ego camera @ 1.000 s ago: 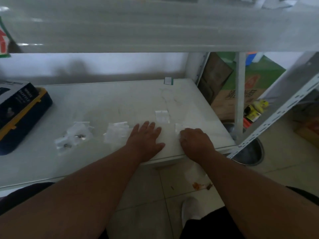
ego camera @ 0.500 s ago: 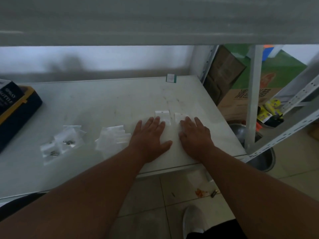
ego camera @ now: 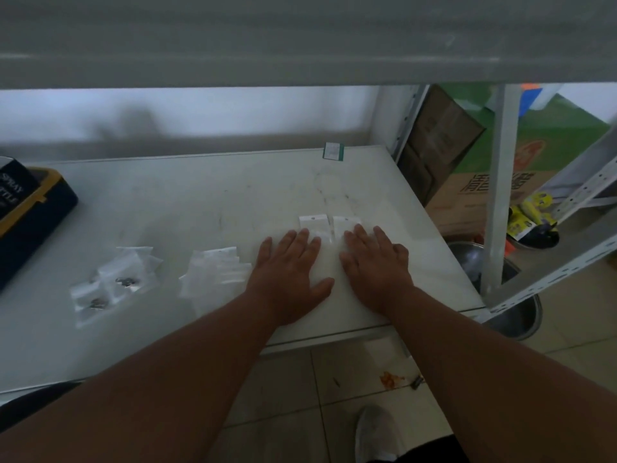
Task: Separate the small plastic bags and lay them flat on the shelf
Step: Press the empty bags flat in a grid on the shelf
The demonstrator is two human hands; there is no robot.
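both hands lie palm-down on the white shelf (ego camera: 200,202), fingers straight and spread; the left hand (ego camera: 287,269) presses on one small plastic bag (ego camera: 313,225), whose white header strip shows beyond the fingertips; the right hand (ego camera: 375,265) presses on a second bag (ego camera: 345,223) just beside the first, the two side by side near the shelf's front right; nothing is gripped by either hand; left of the left hand sits a loose pile of empty bags (ego camera: 213,272), overlapping; further left, a cluster of bags with small dark metal parts inside (ego camera: 113,285); a dark blue and yellow box (ego camera: 30,215) rests at the far left edge; a small green-edged tag (ego camera: 333,151) stands at the back.
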